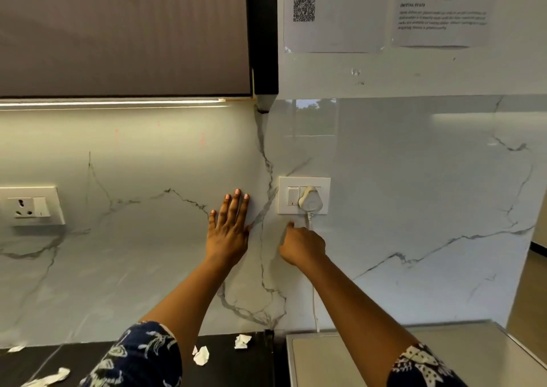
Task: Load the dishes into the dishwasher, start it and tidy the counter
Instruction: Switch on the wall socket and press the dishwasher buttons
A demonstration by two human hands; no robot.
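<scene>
A white wall socket plate [325,181] sits on the marble backsplash, with a rocker switch [292,196] on its left and a white plug [310,200] pushed into it. The plug's cord [314,301] runs down to a grey appliance top [340,360] at the lower right. My right hand [302,246] is just below the plate, fingers curled and index finger pointing up toward the switch without touching it. My left hand [229,227] lies flat and spread on the backsplash to the left of the plate. Neither hand holds anything.
Crumpled white paper scraps [202,355] [242,341] [48,377] lie on the black counter [251,366]. A second socket [31,206] is on the wall at far left. Printed sheets [334,10] hang above, beside a dark upper cabinet [124,31].
</scene>
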